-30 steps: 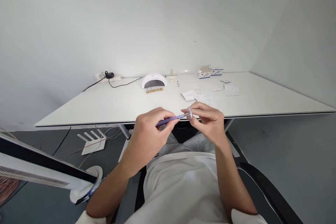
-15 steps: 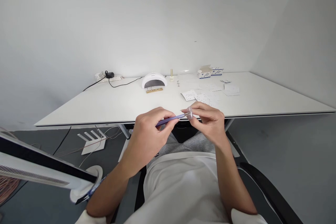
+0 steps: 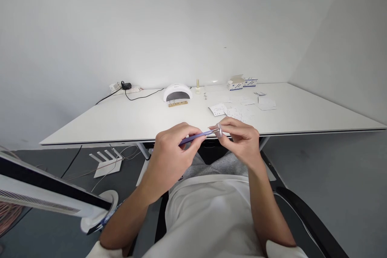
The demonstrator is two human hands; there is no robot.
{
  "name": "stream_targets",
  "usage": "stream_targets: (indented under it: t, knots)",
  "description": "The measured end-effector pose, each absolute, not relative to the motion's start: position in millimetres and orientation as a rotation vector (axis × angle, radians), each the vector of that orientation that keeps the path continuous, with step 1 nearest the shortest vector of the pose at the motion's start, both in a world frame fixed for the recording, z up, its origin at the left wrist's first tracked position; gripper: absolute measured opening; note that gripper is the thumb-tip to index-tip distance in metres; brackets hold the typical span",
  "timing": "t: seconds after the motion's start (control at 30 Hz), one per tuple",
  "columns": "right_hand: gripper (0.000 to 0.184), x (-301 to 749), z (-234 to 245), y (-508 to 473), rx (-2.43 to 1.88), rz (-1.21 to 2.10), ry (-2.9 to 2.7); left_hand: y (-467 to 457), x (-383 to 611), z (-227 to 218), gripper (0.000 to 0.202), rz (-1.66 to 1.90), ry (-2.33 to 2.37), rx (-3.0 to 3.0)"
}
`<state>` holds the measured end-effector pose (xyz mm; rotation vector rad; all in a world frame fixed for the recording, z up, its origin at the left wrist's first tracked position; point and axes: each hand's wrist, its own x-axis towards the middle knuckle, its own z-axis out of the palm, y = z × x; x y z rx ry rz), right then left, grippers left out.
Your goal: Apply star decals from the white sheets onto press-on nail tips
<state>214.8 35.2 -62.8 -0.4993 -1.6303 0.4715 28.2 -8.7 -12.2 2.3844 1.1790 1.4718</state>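
Tweezers [image 3: 208, 133] at shiny clear piece, as before.

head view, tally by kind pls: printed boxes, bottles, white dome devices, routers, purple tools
Printed boxes: 2
Bottle: 1
White dome device: 1
Router: 1
Purple tool: 1
Total: 6

single view from the wearer's head, facing forward and tipped down, wide in reach, shirt [image 3: 211, 217] close at the bottom edge, hands [image 3: 172, 155] near just below centre, bench [image 3: 127, 121] stretching beyond, pale wall [image 3: 193, 24] facing the lens, floor [image 3: 326, 177] on both sides
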Motion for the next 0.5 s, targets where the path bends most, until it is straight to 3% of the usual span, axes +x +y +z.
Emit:
stream_targets:
  t: [0.5]
  knots:
    - [0.039, 215.4, -64.8, 36.5, -0.501, 0.46, -1.624, -9.6, 25.5, -10.7, 0.006, 1.479, 1.203, 2.346]
